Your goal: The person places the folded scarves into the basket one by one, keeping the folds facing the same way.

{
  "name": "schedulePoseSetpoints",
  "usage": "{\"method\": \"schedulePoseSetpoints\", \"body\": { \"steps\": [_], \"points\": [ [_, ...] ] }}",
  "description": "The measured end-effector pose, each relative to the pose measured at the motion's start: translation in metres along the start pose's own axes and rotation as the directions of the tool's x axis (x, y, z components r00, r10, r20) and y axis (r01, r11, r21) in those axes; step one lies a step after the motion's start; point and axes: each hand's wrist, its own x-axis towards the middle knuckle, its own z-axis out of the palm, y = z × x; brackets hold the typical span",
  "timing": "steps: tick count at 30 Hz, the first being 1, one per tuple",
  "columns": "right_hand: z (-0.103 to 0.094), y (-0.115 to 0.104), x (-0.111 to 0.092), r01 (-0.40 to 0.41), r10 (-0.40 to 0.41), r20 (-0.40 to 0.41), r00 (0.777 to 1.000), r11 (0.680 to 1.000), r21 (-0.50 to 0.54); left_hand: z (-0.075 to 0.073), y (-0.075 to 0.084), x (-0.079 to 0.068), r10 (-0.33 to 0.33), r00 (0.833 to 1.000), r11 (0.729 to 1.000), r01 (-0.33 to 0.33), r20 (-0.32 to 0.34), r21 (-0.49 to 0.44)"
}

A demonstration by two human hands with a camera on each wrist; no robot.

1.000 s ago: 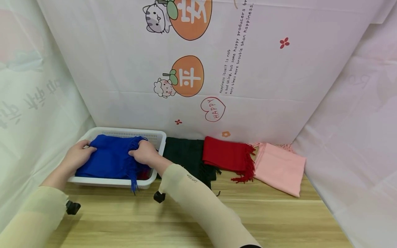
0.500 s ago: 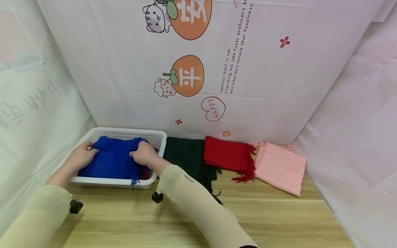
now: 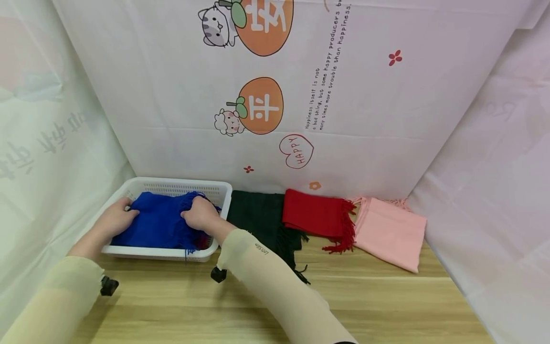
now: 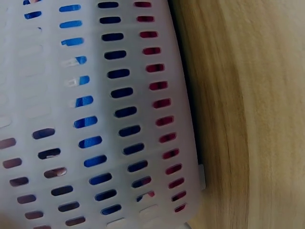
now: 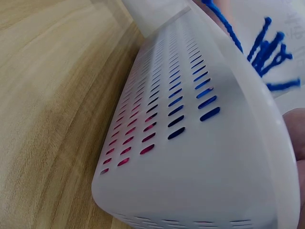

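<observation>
A folded blue scarf (image 3: 156, 220) with a fringed right end lies inside the white plastic basket (image 3: 150, 253). My left hand (image 3: 116, 218) grips its left edge, thumb on top and the other fingers hidden underneath. At the fringe, my right hand (image 3: 201, 214) pinches the scarf's right end. Some red cloth (image 3: 202, 240) shows below the fringe. Through the slots of the basket wall (image 4: 76, 105) in the left wrist view, blue appears above red. Blue tassels (image 5: 267, 52) stick out over the rim in the right wrist view.
Right of the basket lie a dark green scarf (image 3: 258, 215), a folded red scarf (image 3: 313, 213) and a folded pink scarf (image 3: 388, 234). Behind them hangs a printed white cloth (image 3: 356, 143). The wooden tabletop (image 3: 275, 306) extends in front.
The blue scarf has sunk lower into the basket and shifted slightly right. My left hand has moved right with it. Less fringe hangs over the front rim.
</observation>
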Motion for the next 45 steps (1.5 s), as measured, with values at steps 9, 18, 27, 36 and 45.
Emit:
{"method": "schedulePoseSetpoints", "body": {
  "steps": [9,18,27,36,45],
  "points": [
    [0.004,0.0,0.006,0.025,-0.023,0.021,1.0,0.994,-0.102,0.001,-0.002,0.002,-0.016,0.997,0.997,0.011,0.073,0.071],
    [0.008,0.003,0.005,0.062,-0.042,0.077,0.996,0.959,-0.275,0.004,0.005,-0.002,-0.024,0.992,0.997,0.015,0.124,0.072],
    [0.019,-0.007,-0.003,-0.018,0.005,-0.024,1.0,0.821,-0.571,0.004,0.006,-0.003,-0.029,0.989,0.996,0.017,0.144,0.085],
    [0.019,-0.015,-0.007,-0.112,0.055,-0.104,0.993,0.723,-0.682,0.005,0.007,-0.002,-0.024,0.988,0.996,0.01,0.151,0.092],
    [0.007,-0.013,-0.018,-0.065,0.05,-0.042,0.998,0.748,-0.661,0.004,0.008,-0.005,-0.031,0.985,0.988,0.004,0.17,0.153]
  ]
}}
